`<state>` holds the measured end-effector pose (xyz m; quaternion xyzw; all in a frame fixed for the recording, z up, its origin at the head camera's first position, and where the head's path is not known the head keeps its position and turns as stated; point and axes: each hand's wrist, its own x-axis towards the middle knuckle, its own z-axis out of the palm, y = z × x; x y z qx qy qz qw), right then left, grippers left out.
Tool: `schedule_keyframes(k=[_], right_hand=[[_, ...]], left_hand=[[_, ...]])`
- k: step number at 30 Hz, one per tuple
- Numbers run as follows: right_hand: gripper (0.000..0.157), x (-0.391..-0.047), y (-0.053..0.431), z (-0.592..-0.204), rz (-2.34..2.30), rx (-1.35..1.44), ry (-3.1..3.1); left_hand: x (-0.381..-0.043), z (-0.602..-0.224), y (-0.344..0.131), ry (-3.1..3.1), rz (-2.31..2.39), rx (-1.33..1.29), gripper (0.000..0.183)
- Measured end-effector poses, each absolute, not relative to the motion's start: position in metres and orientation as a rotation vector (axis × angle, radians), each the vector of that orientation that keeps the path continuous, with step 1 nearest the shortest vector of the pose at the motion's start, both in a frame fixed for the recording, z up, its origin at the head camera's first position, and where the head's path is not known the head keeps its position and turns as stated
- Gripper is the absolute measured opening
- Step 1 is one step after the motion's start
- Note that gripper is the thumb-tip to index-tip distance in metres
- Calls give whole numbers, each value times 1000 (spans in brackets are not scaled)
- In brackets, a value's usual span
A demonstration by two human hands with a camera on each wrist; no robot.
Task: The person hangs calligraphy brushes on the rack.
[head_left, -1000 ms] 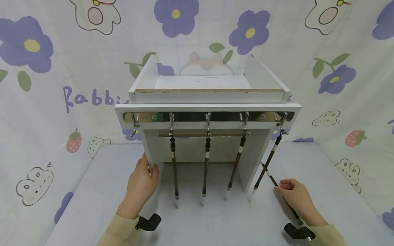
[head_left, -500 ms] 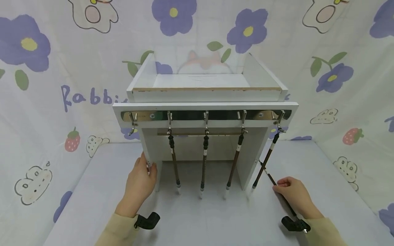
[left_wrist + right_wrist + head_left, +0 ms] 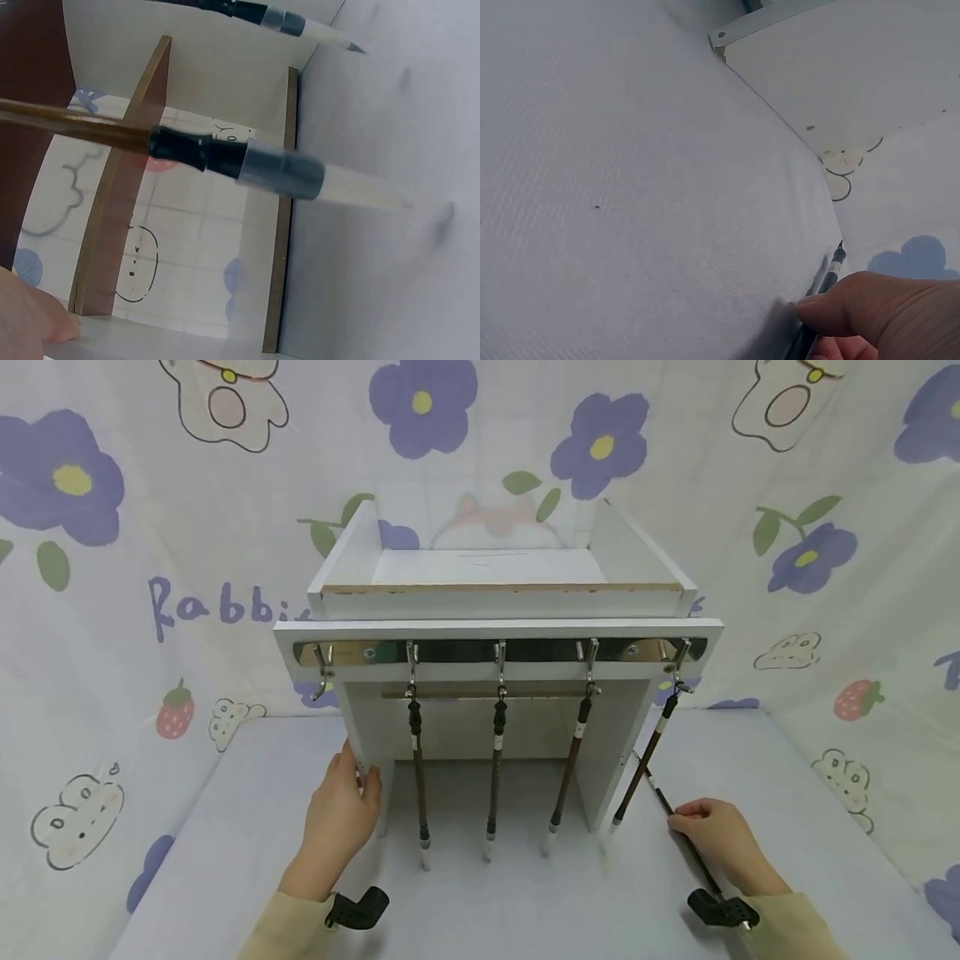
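My left hand grips the left side panel of a white wooden rack, thumb on its inner face. Only part of that hand shows in the left wrist view. On the right, my right hand pinches a dark calligraphy brush between thumb and fingers, low over the table. Its loop end points toward the rack; the bristle end is hidden near the wrist. Several other calligraphy brushes, such as this one, hang bristles down from the rack's hooks. The leftmost hook holds nothing.
A metal hook strip runs along the rack's front board. Above it is an open white tray. The right side panel stands between the hanging brushes and my right hand. A patterned cloth covers the wall behind the white table.
The head view has shifted slightly. The hanging brushes sway a little, the leftmost most clearly. Both hands keep their holds in nearly the same places.
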<state>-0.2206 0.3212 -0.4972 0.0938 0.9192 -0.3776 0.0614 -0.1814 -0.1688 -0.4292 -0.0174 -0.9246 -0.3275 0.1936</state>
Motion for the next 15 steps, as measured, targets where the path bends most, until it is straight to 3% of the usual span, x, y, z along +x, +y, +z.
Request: schedule_keyframes(k=[15], right_hand=[[36, -222, 324, -503, -1122, 240, 2798]], left_hand=[[-180, -430, -169, -2570, -900, -70, 44]])
